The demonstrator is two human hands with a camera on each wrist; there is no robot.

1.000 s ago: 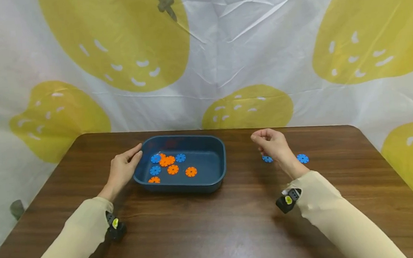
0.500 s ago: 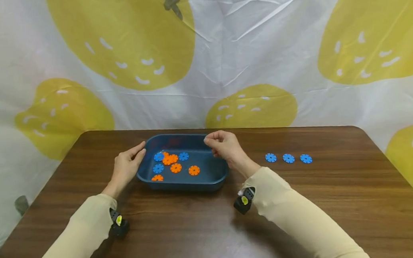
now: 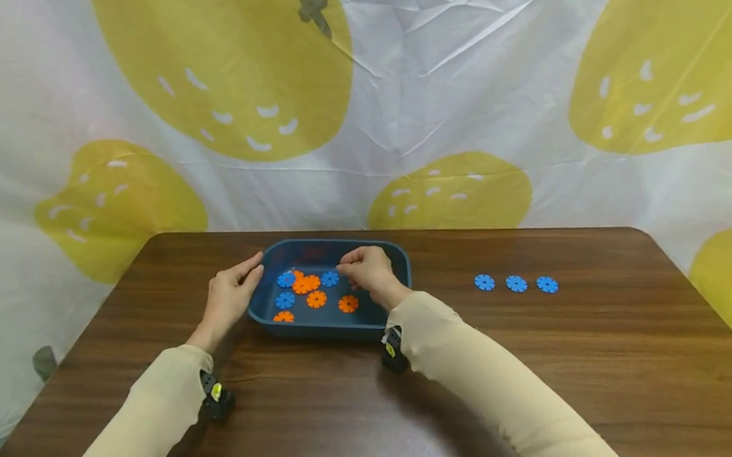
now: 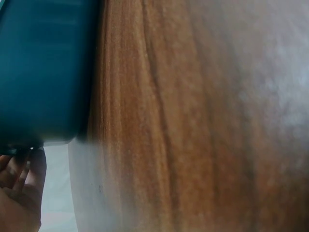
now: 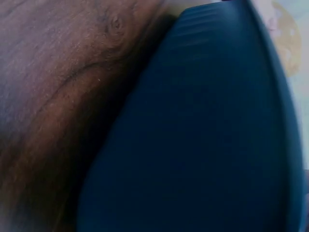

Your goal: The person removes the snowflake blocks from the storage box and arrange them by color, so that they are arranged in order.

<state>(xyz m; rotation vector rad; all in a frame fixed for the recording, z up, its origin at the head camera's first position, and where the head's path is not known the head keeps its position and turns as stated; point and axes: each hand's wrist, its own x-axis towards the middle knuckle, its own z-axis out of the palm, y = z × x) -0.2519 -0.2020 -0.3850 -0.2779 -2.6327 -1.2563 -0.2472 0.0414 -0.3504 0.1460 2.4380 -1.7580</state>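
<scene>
A dark blue tray [image 3: 335, 328] holds several notched plastic discs, blue and orange. At its left end my left hand [image 3: 227, 295] grips the rim between thumb and fingers; the left wrist view shows those fingers [image 4: 34, 169] against the tray's outer wall. My right hand [image 3: 369, 269] reaches into the tray's right half, nothing visible in its loosely bent fingers. Its fingertips are just right of a blue disc [image 3: 330, 279]. Below the hand lies an orange disc [image 3: 348, 304]. The right wrist view shows mostly the tray's wall [image 5: 207, 121], the hand out of sight.
Right of the tray, a row of three blue discs lies on the brown wooden table [image 3: 478, 376]: a left one [image 3: 484, 282], a middle one [image 3: 516, 284] and a right one [image 3: 547, 284]. Behind the table hangs a white cloth [image 3: 313, 197] with yellow fruit prints.
My right hand has moved left from the blue discs on the table, over the tray's right rim and into the tray. The whole row of discs now shows. My left hand stays at the rim.
</scene>
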